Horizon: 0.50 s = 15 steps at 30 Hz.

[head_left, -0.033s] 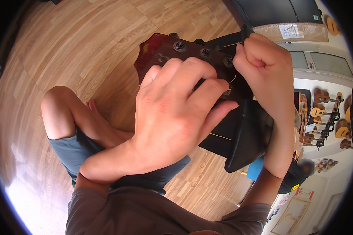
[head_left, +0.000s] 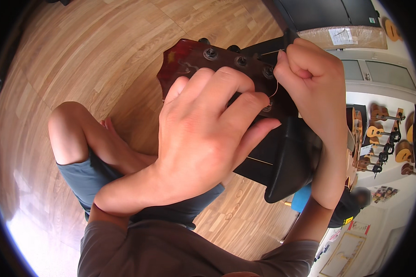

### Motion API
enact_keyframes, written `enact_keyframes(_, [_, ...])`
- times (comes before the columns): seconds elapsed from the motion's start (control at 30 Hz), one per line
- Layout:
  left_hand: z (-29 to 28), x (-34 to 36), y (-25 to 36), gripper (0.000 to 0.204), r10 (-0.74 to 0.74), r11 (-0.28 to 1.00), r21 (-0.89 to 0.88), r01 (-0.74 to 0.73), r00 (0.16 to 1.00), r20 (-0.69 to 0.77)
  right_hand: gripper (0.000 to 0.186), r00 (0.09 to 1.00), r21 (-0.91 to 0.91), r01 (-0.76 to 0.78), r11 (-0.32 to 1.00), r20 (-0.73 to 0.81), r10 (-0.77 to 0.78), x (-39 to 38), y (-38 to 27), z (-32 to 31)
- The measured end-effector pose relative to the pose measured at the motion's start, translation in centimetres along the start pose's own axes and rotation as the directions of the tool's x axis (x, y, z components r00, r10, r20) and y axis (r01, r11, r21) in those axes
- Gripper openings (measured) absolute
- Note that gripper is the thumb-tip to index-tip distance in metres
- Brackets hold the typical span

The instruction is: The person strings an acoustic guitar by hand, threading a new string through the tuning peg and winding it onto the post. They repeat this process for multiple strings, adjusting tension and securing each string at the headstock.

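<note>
The dark reddish-brown headstock (head_left: 174,69) of a guitar points left across the upper middle, with black tuning posts (head_left: 241,60) on its face. My left hand (head_left: 201,124) lies over it with bent fingers, hiding much of the wood. Its index fingertip touches a thin string beside a post (head_left: 266,107); the thumb sticks out below, along the edge. My right hand (head_left: 316,74) is closed in a pinch at the headstock's right end. Between its fingers and the left index finger curves the guitar string (head_left: 278,85). The pinching fingertips are partly hidden.
A black padded support (head_left: 282,180) stands under the guitar neck. My bare knee (head_left: 69,124) is at left above the wooden floor (head_left: 101,41). Several ukuleles or small guitars (head_left: 376,131) hang at right, near a dark-clothed person (head_left: 351,205). A cardboard box (head_left: 365,38) lies at upper right.
</note>
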<state>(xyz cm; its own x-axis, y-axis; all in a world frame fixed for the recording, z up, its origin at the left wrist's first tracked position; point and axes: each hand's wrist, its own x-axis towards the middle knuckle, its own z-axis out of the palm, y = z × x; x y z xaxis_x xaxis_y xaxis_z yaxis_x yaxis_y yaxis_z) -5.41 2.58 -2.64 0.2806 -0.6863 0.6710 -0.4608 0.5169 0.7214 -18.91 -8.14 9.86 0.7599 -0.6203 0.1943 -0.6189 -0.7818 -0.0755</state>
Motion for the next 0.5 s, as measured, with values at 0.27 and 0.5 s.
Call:
enact_keyframes(0.27, [0.0,0.1,0.0,0.041,-0.009,1.000,-0.009,0.009,1.000,0.024,0.041,0.994,0.014,-0.108,0.994,-0.020,0.109,-1.5,-0.2,-0.2])
enact_keyframes(0.5, [-0.2,0.3,0.3,0.044,-0.052,0.998,-0.019,0.053,0.997,0.049,0.041,0.975,0.010,-0.172,0.985,-0.139,0.172,-4.1,-1.1,-0.2])
